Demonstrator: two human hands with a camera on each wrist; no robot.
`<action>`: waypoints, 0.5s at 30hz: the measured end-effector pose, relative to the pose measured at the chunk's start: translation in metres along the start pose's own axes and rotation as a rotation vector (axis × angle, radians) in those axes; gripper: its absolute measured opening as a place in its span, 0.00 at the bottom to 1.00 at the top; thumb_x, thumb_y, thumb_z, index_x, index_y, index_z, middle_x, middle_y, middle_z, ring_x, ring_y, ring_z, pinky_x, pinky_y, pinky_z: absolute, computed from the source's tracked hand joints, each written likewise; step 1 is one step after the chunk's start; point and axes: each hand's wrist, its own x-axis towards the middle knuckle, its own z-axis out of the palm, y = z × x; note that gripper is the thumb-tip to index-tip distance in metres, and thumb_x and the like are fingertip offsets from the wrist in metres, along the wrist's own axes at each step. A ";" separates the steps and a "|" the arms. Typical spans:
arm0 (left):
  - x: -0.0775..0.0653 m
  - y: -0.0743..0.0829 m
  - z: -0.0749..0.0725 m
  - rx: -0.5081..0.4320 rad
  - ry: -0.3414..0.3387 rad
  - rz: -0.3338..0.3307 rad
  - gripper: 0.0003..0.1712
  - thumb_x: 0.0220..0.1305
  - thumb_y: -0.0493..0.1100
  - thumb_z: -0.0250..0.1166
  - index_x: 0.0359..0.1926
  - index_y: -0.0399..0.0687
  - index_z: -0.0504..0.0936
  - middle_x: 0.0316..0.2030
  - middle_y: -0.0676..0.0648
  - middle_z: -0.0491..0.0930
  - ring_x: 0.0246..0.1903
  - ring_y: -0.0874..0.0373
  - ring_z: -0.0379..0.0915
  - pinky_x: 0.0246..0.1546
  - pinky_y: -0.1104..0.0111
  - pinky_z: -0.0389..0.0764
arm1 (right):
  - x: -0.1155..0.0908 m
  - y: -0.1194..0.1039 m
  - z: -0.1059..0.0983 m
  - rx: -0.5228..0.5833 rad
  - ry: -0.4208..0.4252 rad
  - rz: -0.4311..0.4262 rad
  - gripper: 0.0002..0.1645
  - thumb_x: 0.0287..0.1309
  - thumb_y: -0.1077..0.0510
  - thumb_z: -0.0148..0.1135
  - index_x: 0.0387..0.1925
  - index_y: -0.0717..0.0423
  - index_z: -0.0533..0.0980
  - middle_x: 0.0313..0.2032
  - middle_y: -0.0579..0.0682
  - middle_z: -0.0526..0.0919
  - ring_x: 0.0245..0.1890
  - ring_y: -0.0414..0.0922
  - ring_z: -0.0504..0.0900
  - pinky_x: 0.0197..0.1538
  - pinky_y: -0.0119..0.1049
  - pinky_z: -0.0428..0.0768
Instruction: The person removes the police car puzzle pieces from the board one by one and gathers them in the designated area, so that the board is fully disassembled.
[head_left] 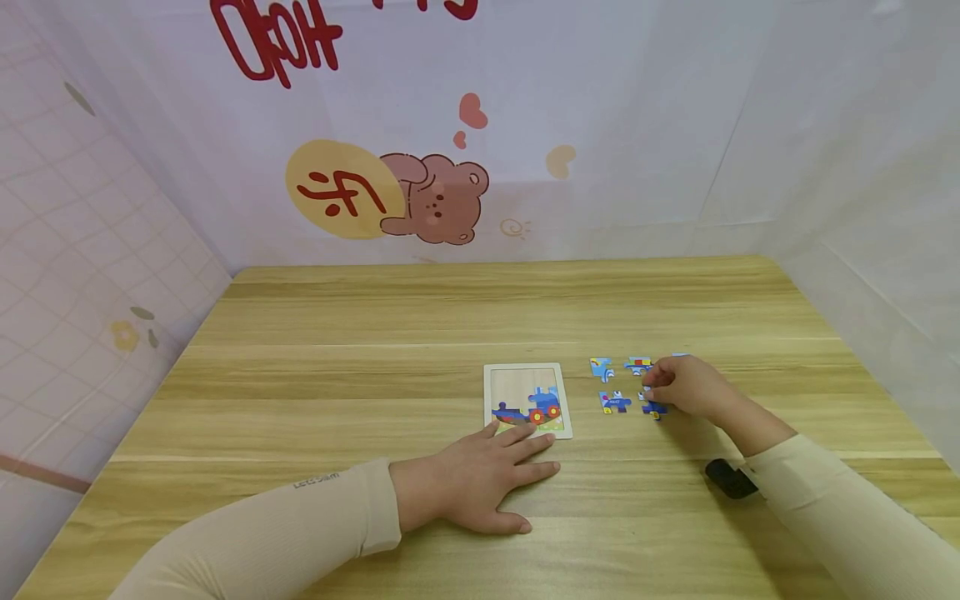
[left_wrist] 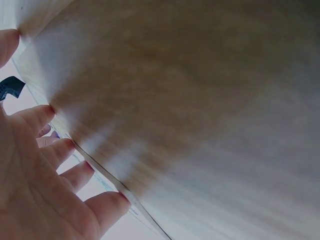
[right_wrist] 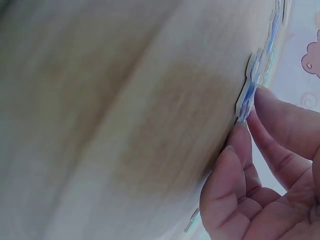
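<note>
Inspecting the head view, we record the puzzle frame [head_left: 522,367] on the bench [head_left: 360,367], left hand [head_left: 483,483] at its near edge, right hand [head_left: 688,387] among loose puzzle pieces [head_left: 613,403] right of it. Left wrist: fingers [left_wrist: 107,210] spread apart along the frame. Right wrist: fingers [right_wrist: 241,142] pinching one piece [right_wrist: 248,96].

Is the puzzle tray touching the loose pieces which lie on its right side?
Apart. The head view shows it: a strip of bare tabletop separates the puzzle tray's right edge from the nearest loose pieces.
</note>
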 end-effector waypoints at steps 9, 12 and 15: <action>0.002 0.000 0.004 0.003 0.004 0.001 0.40 0.65 0.70 0.50 0.74 0.63 0.57 0.75 0.52 0.50 0.73 0.52 0.45 0.66 0.49 0.60 | -0.001 -0.005 -0.002 0.001 0.044 0.021 0.13 0.62 0.56 0.63 0.41 0.63 0.78 0.32 0.51 0.78 0.32 0.46 0.72 0.32 0.38 0.70; 0.003 -0.001 0.004 0.004 0.002 0.001 0.41 0.65 0.70 0.50 0.74 0.63 0.57 0.75 0.51 0.49 0.74 0.51 0.44 0.66 0.48 0.60 | -0.002 -0.014 -0.003 0.011 0.073 -0.004 0.14 0.63 0.56 0.61 0.42 0.64 0.77 0.33 0.52 0.77 0.33 0.47 0.73 0.32 0.38 0.71; 0.003 -0.001 0.004 0.004 -0.001 -0.003 0.41 0.65 0.70 0.50 0.74 0.63 0.56 0.75 0.51 0.49 0.74 0.51 0.44 0.66 0.48 0.60 | 0.001 -0.027 -0.002 0.039 0.095 -0.041 0.14 0.62 0.56 0.61 0.44 0.64 0.78 0.35 0.53 0.79 0.37 0.49 0.77 0.35 0.38 0.73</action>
